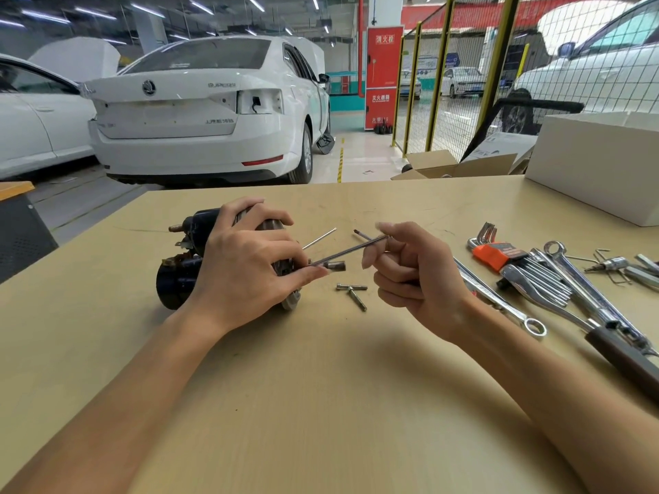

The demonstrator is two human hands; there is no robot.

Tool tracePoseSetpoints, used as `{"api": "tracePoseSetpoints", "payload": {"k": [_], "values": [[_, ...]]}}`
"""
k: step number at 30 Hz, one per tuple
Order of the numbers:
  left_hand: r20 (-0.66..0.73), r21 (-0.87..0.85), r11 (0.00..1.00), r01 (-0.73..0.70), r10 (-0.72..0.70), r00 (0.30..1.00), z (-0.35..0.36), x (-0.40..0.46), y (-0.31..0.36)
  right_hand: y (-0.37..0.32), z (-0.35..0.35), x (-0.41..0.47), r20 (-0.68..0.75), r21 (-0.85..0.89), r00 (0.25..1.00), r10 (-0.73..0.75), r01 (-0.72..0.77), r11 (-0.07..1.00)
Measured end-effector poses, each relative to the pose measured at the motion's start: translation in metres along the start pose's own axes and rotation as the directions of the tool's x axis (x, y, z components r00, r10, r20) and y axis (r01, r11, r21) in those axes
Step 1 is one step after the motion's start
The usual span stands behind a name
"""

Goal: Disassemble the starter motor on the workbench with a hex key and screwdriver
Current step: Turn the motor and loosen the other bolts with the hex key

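Our left hand (246, 265) curled over the starter motor (185, 269) on the worktop (321, 404), hiding most of it, our right hand (410, 269) at three o'clock pinching a long bolt (349, 250), its far end unclear

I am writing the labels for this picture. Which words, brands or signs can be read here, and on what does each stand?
"消火栓": white sign on the red fire hydrant cabinet.
"SUPERB": boot lid of the white car, faint.
Chinese badge low on that boot lid: too blurred.
Lower cabinet labels: too blurred.
Orange hex key holder: print unreadable.
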State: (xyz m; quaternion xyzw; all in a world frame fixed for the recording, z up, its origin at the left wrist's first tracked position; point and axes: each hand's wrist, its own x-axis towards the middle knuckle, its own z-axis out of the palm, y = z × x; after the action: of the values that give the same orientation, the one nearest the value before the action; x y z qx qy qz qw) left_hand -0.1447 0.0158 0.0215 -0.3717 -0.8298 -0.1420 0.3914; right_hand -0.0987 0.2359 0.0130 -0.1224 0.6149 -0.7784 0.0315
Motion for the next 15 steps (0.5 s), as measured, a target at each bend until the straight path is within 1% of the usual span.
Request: {"api": "tracePoseSetpoints", "payload": {"k": [4, 7, 13, 15], "values": [[0.005, 0.015, 1.000, 0.007, -0.007, 1.000, 0.0005, 0.0001, -0.0004, 0.0041, 0.0007, -0.0001, -0.072, -0.095, 0.996, -0.054, 0.047, 0.994], [0.007, 0.025, 1.000, -0.012, 0.012, 1.000, 0.0005, -0.0002, 0.0000, 0.0055, 0.0018, -0.0004, -0.111, -0.148, 0.992, -0.063, 0.046, 0.988], [-0.005, -0.014, 0.999, -0.035, 0.035, 0.999, 0.0000, 0.0000, 0.0000, 0.0033, 0.0024, -0.0023, -0.128, -0.171, 0.990, -0.061, 0.038, 0.984], [-0.008, -0.020, 0.999, -0.038, 0.037, 0.999, -0.0001, -0.0003, -0.0012, 0.0038, 0.0038, -0.0014, -0.156, -0.171, 0.986, -0.053, 0.026, 0.985]]}}
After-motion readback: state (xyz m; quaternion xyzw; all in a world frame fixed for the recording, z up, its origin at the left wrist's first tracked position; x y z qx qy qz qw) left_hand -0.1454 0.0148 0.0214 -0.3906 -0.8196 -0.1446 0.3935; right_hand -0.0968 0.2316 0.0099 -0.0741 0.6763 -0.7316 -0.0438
